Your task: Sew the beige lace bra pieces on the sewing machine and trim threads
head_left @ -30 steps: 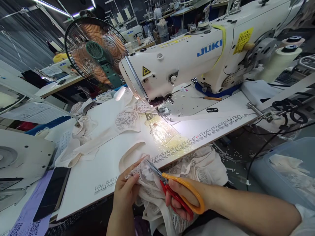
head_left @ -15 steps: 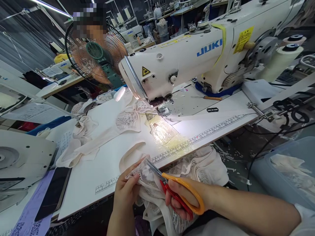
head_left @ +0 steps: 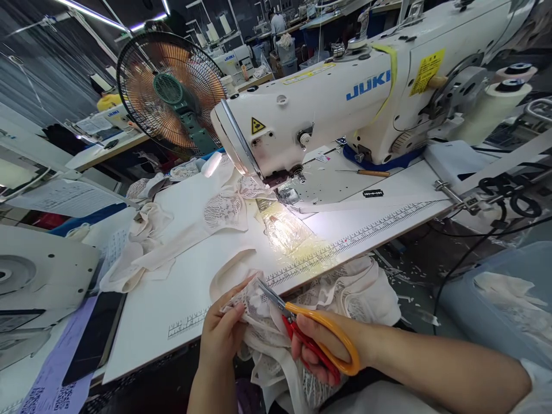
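My left hand [head_left: 225, 322] pinches the edge of a pale lace garment [head_left: 254, 302] at the front edge of the sewing table. My right hand [head_left: 319, 345] is wrapped round the scissors [head_left: 332, 330], which have one orange and one red handle. Their blades point up and left, with the tips at the lace beside my left fingers. Whether the blades are closed on the fabric I cannot tell. More of the lace garment hangs over my lap. Another pale lace garment piece [head_left: 224, 211] lies on the table near the needle area.
A JUKI sewing machine [head_left: 310, 109] stands on the white table [head_left: 194, 276] with its lamp lit. On its bed lie a wooden-handled awl [head_left: 368, 172] and a razor blade [head_left: 373, 193]. A dark phone [head_left: 92, 339] lies left, a fan [head_left: 170, 92] stands behind, a plastic bin [head_left: 495, 282] right.
Both hands, the scissors and the lace hold almost the same place. The view has shifted very slightly. A person's head behind the fan is no longer visible.
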The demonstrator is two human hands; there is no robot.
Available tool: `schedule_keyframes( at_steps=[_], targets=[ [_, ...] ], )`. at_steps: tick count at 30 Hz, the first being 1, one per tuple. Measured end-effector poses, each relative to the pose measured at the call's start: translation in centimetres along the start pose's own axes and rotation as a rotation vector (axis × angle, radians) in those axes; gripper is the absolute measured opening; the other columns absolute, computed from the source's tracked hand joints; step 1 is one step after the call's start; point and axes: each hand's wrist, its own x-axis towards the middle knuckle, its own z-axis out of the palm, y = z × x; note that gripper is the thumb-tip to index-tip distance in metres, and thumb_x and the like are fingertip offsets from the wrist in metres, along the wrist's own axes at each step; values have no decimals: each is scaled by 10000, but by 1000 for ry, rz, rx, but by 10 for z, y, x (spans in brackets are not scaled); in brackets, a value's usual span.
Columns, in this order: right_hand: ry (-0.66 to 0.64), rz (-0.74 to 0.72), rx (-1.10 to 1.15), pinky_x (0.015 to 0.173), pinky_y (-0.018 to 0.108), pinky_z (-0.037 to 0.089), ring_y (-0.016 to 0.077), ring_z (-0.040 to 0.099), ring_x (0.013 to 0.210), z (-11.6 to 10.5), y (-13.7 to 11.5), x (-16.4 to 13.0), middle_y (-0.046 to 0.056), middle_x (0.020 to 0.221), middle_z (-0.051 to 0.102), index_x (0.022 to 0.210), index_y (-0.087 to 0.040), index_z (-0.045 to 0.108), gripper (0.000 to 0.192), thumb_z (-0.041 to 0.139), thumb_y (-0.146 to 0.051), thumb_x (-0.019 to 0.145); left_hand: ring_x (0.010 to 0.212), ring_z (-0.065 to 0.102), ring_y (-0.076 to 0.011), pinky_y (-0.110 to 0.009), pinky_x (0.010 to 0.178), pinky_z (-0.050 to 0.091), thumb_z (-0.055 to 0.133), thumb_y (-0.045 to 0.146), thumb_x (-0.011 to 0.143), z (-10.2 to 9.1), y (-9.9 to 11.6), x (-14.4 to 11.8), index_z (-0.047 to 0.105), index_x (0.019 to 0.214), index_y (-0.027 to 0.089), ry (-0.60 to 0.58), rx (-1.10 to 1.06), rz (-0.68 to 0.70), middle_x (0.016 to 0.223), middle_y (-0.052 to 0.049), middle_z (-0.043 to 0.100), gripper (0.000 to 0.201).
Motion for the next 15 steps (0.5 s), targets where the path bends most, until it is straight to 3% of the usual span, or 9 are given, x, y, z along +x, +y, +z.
schedule_keyframes(
  at_steps=[4,11,15],
  targets=[
    [4,-6,-8,277,181,313,52,394,323,-1,1,0,-80,475,388,684,-146,519,707,490,-848,602,1066,596,-359,-425,863,502,729,263,605,-2,-1,1,750,881,151,8,16,2,1084,-144,693,298],
    [-14,16,-15,282,174,321,51,391,328,-1,0,2,-79,486,390,693,-152,519,654,479,-805,678,1011,624,-343,-401,820,515,733,247,596,0,0,0,754,852,150,14,15,1,1036,-140,711,275],
    [3,33,-32,268,166,312,52,391,331,2,-4,2,-81,478,387,674,-154,512,707,490,-856,588,1000,630,-332,-378,815,513,741,246,585,2,2,-1,756,845,151,9,17,-8,1029,-138,713,278]
  ],
)
